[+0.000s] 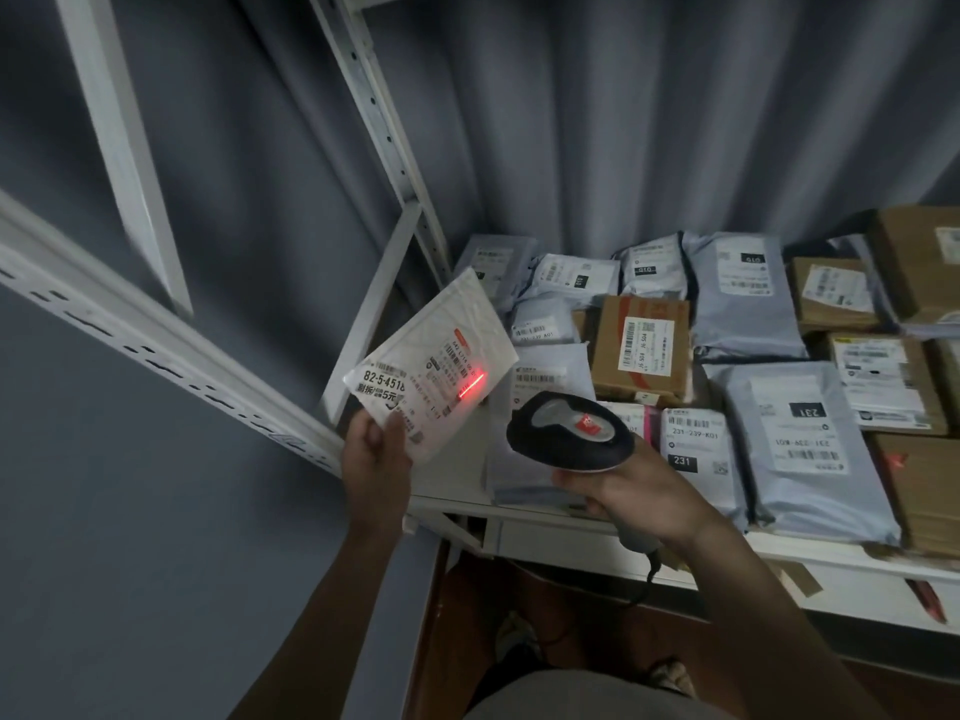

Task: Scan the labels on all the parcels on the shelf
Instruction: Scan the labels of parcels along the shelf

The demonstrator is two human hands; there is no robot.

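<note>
My left hand (376, 452) pinches the lower corner of a flat white bubble mailer (431, 356) and holds it tilted above the shelf's left end. A red scan line glows across the barcode on its label. My right hand (631, 498) grips the handle of a black and grey barcode scanner (569, 433), whose head points at the mailer. On the white shelf (566, 535) lie several grey poly-bag parcels (810, 449) and cardboard boxes (641, 350), labels facing up.
White perforated shelf uprights (384, 132) and a slanted rail (156, 330) stand to the left. A grey curtain (649, 122) hangs behind the shelf. More brown boxes (919, 262) sit at the right end. Below the shelf lies a dark brown floor, and the scanner's cable hangs down.
</note>
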